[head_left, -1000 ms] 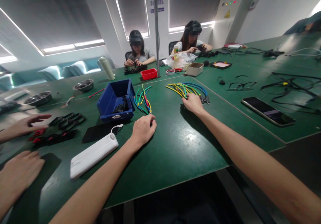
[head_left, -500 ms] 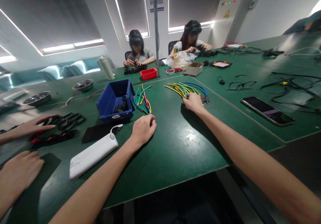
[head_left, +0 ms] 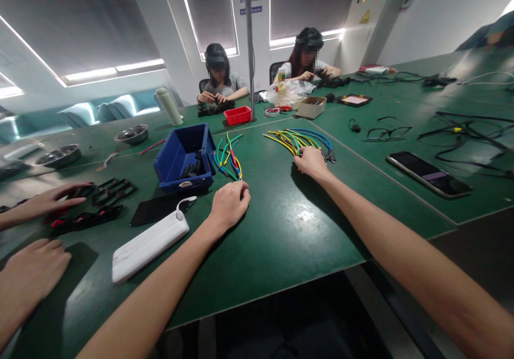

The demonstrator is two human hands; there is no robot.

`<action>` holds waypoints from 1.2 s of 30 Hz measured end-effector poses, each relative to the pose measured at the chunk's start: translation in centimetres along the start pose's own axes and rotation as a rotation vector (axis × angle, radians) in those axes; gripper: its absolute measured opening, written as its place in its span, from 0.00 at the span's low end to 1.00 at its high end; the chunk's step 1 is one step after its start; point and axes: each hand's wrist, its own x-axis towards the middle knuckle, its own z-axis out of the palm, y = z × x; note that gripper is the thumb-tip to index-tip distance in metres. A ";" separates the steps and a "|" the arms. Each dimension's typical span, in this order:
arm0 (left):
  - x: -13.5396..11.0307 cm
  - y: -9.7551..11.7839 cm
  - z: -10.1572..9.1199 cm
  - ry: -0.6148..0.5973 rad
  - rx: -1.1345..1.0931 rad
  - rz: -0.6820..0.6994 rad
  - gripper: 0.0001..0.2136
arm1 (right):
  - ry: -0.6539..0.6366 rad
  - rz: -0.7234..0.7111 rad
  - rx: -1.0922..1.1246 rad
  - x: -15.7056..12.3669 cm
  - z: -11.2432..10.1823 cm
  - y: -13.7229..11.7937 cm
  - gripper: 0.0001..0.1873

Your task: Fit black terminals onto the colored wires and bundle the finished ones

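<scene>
Wide green counter (head_left: 281, 230) fills the view, both of the person's bare arms stretched out across it. Blue bin (head_left: 176, 172) sits left of centre with dark parts inside, and a white power bank (head_left: 148, 244) lies in front of it, near the left forearm. Far right, a dark phone (head_left: 428, 174) lies flat, well apart from the action.

Now the wires: the long bundle (head_left: 299, 136) (yellow, green, blue) fans away from the right hand (head_left: 310, 162), whose fingers curl down over its near end. Whether they truly grip it, I cannot tell.

The short bundle (head_left: 227, 155) lies just beside the bin, and the left hand (head_left: 228, 204) sits knuckles up at its near tips, fingers folded under. Whether they pinch anything is hidden.

At the left edge, a co-worker's hand (head_left: 52, 201) reaches onto black plastic frames (head_left: 110, 192).
</scene>
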 end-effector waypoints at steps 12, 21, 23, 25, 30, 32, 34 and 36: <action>0.0 0.0 0.1 -0.004 -0.004 0.005 0.07 | 0.041 -0.034 -0.119 -0.3 0.1 -0.2 0.16; 0.1 0.0 0.1 -0.008 0.005 0.009 0.07 | 0.037 -0.002 -0.184 -1.0 -0.5 -0.5 0.17; 0.1 0.1 0.0 -0.011 0.005 0.005 0.07 | 0.034 0.002 -0.199 -1.2 -0.8 -0.6 0.18; 0.1 0.1 0.0 -0.013 0.005 0.001 0.07 | 0.033 0.002 -0.207 -1.3 -0.9 -0.7 0.18; 0.0 0.2 -0.1 -0.011 0.003 0.005 0.08 | 0.053 0.007 -0.216 -1.1 -0.9 -0.6 0.17; 0.1 0.2 -0.2 -0.011 0.004 0.007 0.08 | 0.061 0.005 -0.217 -1.0 -0.9 -0.5 0.17; 0.1 0.2 -0.2 -0.015 0.006 0.004 0.08 | 0.064 0.001 -0.222 -0.8 -0.9 -0.4 0.18; 0.1 0.2 -0.2 -0.015 0.008 0.000 0.08 | 0.062 -0.011 -0.227 -0.7 -0.9 -0.3 0.18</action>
